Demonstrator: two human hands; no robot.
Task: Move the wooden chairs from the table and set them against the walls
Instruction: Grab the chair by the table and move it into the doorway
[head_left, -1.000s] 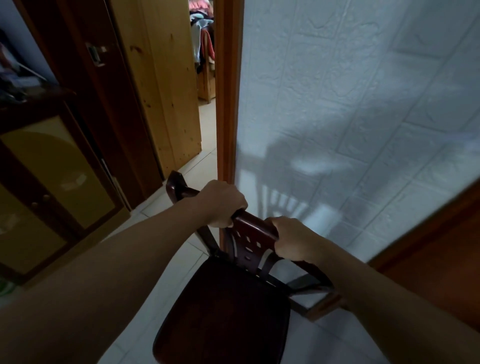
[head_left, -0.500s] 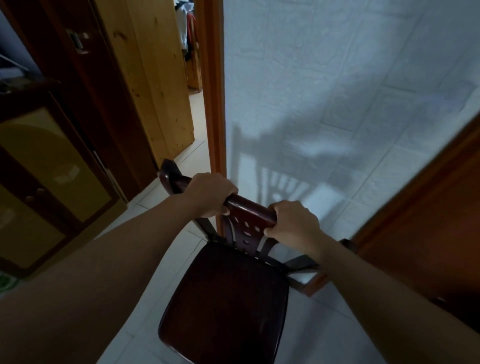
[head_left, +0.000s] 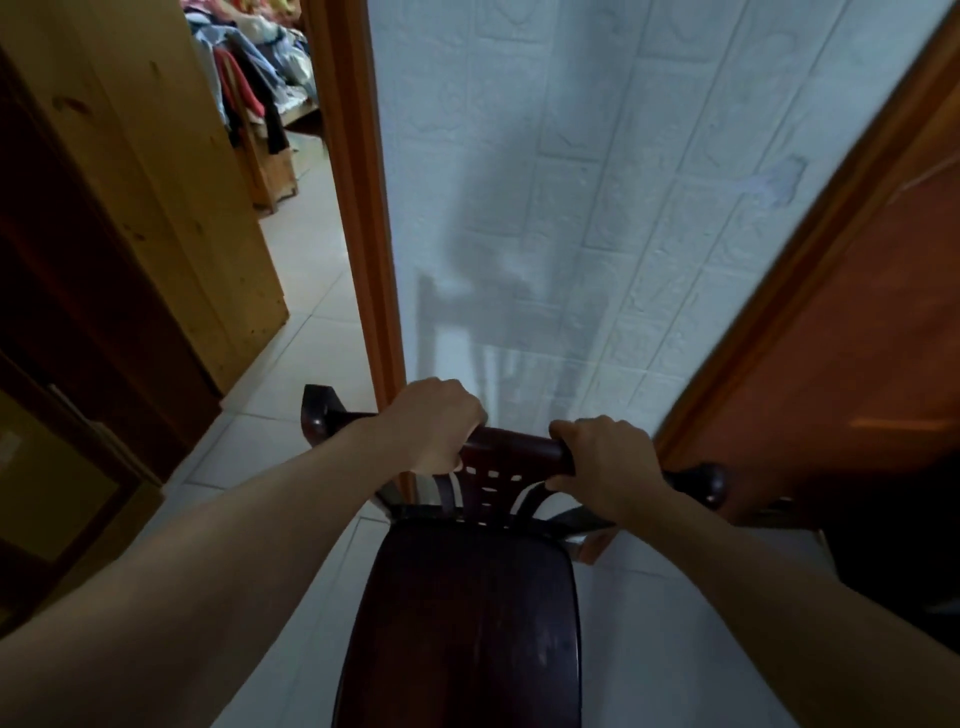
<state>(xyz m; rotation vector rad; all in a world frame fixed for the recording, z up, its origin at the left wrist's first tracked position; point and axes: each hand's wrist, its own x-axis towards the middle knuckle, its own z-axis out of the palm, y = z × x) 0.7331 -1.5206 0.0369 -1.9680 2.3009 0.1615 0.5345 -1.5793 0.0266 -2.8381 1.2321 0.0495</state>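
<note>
Chair stands backrest-first near the wall, between two door frames, both hands clenched on its top rail; shoved crooked, it could knock either frame.

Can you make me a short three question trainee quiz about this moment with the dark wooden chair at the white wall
1. True or false: both hands grip the top rail of the dark wooden chair.
2. Multiple choice: the chair's backrest faces A) the white embossed wall, B) the open doorway, C) the pine wardrobe.
3. Fill in: the wall section lies between two ______ door frames.

Key:
1. True. The left hand and the right hand are both closed on the rail.
2. A.
3. Wooden. One door frame runs along the wall's left edge, the other frame along its right.
</note>
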